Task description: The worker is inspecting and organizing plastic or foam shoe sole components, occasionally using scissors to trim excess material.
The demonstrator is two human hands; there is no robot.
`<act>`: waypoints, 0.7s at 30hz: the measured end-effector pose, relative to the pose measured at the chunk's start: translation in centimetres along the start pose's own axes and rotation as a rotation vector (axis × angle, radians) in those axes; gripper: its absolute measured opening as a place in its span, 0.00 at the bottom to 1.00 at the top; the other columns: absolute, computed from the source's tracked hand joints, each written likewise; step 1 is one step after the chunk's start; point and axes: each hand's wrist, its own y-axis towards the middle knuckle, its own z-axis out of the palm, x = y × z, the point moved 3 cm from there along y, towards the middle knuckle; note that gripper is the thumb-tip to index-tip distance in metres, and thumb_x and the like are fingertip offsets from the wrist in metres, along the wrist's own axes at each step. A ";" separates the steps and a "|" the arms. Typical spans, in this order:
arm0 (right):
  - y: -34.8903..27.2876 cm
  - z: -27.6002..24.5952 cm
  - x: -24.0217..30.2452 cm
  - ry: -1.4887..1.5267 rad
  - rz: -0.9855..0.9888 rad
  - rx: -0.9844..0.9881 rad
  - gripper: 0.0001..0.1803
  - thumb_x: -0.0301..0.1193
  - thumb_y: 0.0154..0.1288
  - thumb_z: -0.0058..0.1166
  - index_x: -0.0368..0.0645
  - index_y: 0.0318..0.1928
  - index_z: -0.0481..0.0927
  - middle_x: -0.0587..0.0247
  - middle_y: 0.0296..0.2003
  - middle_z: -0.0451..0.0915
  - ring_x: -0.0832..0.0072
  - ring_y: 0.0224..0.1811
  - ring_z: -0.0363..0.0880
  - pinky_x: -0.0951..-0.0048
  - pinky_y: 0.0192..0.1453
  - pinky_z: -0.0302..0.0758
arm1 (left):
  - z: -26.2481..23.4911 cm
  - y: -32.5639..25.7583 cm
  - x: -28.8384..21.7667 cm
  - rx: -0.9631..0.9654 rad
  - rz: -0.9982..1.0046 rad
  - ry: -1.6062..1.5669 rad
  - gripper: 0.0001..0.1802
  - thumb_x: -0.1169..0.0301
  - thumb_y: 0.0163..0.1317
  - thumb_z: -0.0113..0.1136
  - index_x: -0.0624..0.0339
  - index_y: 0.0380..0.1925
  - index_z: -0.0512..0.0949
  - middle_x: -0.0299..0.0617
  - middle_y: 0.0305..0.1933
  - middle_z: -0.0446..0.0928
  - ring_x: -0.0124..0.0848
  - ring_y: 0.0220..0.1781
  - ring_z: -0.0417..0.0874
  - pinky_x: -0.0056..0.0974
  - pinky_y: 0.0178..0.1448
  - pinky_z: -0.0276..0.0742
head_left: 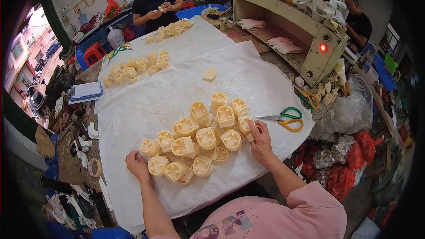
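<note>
- The right hand (261, 144) rests, fingers curled and loosely open, against the right side of a heap of cream plastic parts (199, 139); its fingertips touch one part at the heap's edge, with nothing clearly gripped.
- The left hand (138, 166) lies at the heap's lower left side, fingers bent and touching the nearest part; whether it grips that part cannot be told.
- The heap sits on a white sheet (146, 106) spread over the tabletop, near the edge closest to the person in the pink shirt (283, 217).
- A pair of scissors (285, 119) with green and yellow handles lies on the sheet just right of the heap, toward the right edge.
- One loose cream piece (210, 74) lies alone on the sheet, beyond the heap.
- Two more groups of cream parts (135, 67) lie well apart, toward the far left edge of the sheet.
- At the far edge a second person in a black shirt (155, 4) holds a small part in both hands.
- A cream-coloured machine (318, 48) with a glowing red lamp stands at the far right corner; a third person (358, 22) sits behind it.
</note>
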 end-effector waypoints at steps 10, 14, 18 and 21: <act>0.1 -1.0 1.5 -0.192 -0.058 0.024 0.30 0.24 0.57 0.52 0.40 0.63 0.66 0.44 0.61 0.65 0.53 0.55 0.71 0.61 0.60 0.69 | -0.2 0.0 0.0 -0.012 -0.002 -0.021 0.09 0.82 0.52 0.52 0.65 0.34 0.78 0.48 0.42 0.76 0.42 0.47 0.77 0.40 0.51 0.76; 0.1 -1.0 1.5 -0.196 0.017 0.112 0.31 0.24 0.59 0.52 0.37 0.64 0.62 0.43 0.63 0.64 0.49 0.62 0.65 0.60 0.65 0.64 | -0.2 -0.1 0.2 -0.017 0.014 -0.004 0.09 0.82 0.52 0.52 0.65 0.34 0.78 0.48 0.42 0.76 0.42 0.46 0.77 0.40 0.50 0.76; 0.0 -1.1 1.3 -0.256 -0.071 0.083 0.31 0.27 0.59 0.53 0.39 0.64 0.63 0.42 0.63 0.63 0.42 0.64 0.61 0.54 0.67 0.61 | 0.0 0.0 0.0 -0.002 -0.009 -0.008 0.09 0.82 0.53 0.52 0.65 0.34 0.78 0.48 0.43 0.76 0.42 0.47 0.77 0.39 0.50 0.76; -0.1 -1.2 0.6 -0.174 -0.073 0.095 0.31 0.26 0.59 0.53 0.39 0.64 0.62 0.41 0.64 0.61 0.42 0.66 0.57 0.54 0.69 0.57 | 0.0 0.0 0.1 0.003 -0.029 -0.025 0.09 0.82 0.54 0.52 0.65 0.35 0.78 0.48 0.44 0.76 0.42 0.47 0.77 0.39 0.50 0.77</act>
